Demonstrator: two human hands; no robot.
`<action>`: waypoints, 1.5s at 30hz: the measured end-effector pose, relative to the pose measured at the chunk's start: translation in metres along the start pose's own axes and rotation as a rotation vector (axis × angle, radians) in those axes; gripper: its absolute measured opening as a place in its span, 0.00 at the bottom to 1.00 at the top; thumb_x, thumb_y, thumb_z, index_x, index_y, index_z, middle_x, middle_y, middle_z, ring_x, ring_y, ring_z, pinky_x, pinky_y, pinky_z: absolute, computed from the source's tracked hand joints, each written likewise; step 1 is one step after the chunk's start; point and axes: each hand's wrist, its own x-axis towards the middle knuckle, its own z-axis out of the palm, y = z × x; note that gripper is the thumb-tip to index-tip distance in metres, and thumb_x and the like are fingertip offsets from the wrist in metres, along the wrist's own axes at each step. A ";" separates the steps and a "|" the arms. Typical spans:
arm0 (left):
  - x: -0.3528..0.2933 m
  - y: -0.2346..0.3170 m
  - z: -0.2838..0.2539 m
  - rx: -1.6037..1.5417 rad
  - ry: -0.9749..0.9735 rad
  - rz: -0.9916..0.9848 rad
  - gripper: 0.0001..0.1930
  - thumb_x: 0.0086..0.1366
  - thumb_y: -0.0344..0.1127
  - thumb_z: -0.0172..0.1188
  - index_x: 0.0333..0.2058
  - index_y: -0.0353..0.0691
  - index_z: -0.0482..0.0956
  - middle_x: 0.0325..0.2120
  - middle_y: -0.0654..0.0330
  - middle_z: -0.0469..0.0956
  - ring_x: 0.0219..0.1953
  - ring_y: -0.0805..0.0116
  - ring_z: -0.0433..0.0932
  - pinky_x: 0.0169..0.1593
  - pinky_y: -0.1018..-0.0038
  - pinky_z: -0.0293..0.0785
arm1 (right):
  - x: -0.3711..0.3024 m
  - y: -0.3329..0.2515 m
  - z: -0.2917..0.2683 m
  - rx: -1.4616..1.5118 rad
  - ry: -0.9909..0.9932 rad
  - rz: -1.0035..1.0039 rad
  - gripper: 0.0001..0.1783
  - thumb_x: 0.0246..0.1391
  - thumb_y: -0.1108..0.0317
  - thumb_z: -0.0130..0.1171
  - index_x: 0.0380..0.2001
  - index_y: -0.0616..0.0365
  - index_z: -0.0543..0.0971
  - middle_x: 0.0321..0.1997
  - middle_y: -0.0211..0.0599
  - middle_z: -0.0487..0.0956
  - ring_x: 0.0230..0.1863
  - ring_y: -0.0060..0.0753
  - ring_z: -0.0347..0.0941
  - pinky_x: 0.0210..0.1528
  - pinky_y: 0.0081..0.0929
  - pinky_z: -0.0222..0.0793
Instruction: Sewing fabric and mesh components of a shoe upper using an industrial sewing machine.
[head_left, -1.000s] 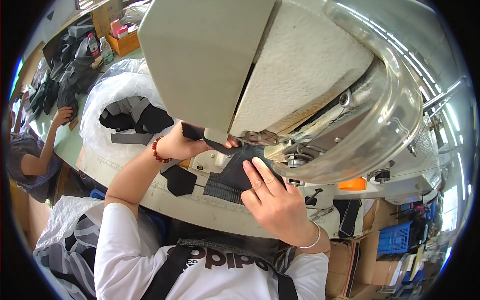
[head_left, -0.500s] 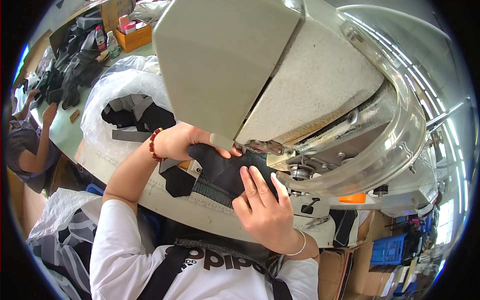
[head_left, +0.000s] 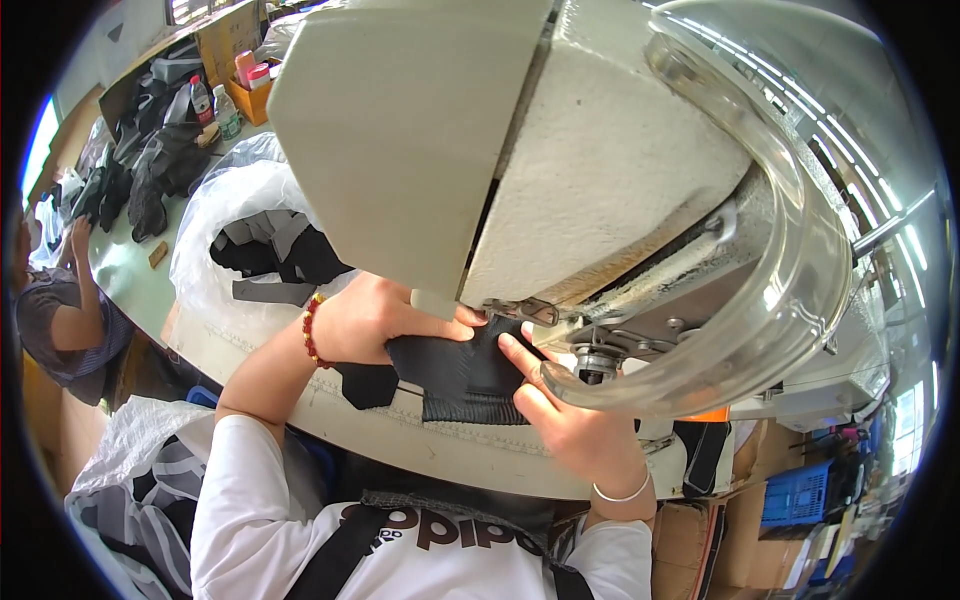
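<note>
Seen from the head camera, looking steeply down past a big cream sewing machine head (head_left: 470, 130) that fills the upper middle.

Left hand (head_left: 375, 320) at about 9 o'clock from the needle area, fingers curled over and pinching the near-left edge of a black fabric piece (head_left: 455, 365), thumb pressed on top. A red bead bracelet (head_left: 310, 330) round that wrist.

Right hand (head_left: 565, 420) at about 5 o'clock from the needle area, fingers stretched flat, pressing down on the right part of the same black piece; index tip close beside the presser foot (head_left: 525, 310). Not gripping, only holding flat. A thin silver bangle (head_left: 620, 493) on the wrist.

Black fabric piece lying on the pale work table (head_left: 330, 400), directly below the machine head, between both hands, its far edge tucked under the foot; exactly how far under hard to tell, hidden by the machine body.

A clear curved guard (head_left: 780, 290) sweeping round at 3 o'clock of the hands.

At 10 o'clock, a clear plastic bag (head_left: 225, 215) holding more black and grey cut pieces. Farther, at 11 o'clock, small bottles (head_left: 215, 105) and a cardboard box (head_left: 235, 40) on the green table.

At far 9 o'clock, another person's arm (head_left: 75, 265) reaching toward dark fabric.

At 4 o'clock, low down, a blue crate (head_left: 795, 490).
</note>
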 end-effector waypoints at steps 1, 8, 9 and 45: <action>-0.001 0.001 0.001 0.046 0.002 0.014 0.23 0.43 0.29 0.75 0.43 0.41 0.90 0.47 0.55 0.89 0.52 0.54 0.86 0.55 0.59 0.80 | -0.005 0.002 0.003 -0.006 -0.033 0.041 0.06 0.52 0.70 0.60 0.26 0.52 0.72 0.65 0.25 0.83 0.64 0.39 0.80 0.55 0.47 0.79; -0.002 0.000 0.009 0.039 0.025 0.010 0.25 0.41 0.27 0.75 0.44 0.41 0.90 0.46 0.56 0.89 0.49 0.54 0.86 0.53 0.57 0.79 | -0.028 0.011 0.033 -0.417 -0.061 0.026 0.01 0.55 0.70 0.57 0.32 0.49 0.76 0.65 0.13 0.81 0.58 0.36 0.77 0.56 0.57 0.74; -0.002 0.000 0.009 0.059 0.023 0.018 0.25 0.41 0.27 0.75 0.44 0.41 0.90 0.46 0.56 0.89 0.48 0.54 0.86 0.53 0.56 0.79 | -0.029 0.012 0.034 -0.435 -0.059 0.029 0.03 0.55 0.70 0.58 0.32 0.48 0.77 0.64 0.13 0.82 0.56 0.35 0.78 0.55 0.56 0.73; 0.003 0.053 0.002 0.276 0.009 0.084 0.12 0.48 0.21 0.68 0.34 0.37 0.82 0.42 0.57 0.87 0.44 0.57 0.89 0.45 0.66 0.89 | 0.014 -0.022 0.016 -0.134 0.352 -0.053 0.13 0.47 0.74 0.68 0.39 0.59 0.85 0.46 0.43 0.90 0.42 0.36 0.86 0.44 0.30 0.83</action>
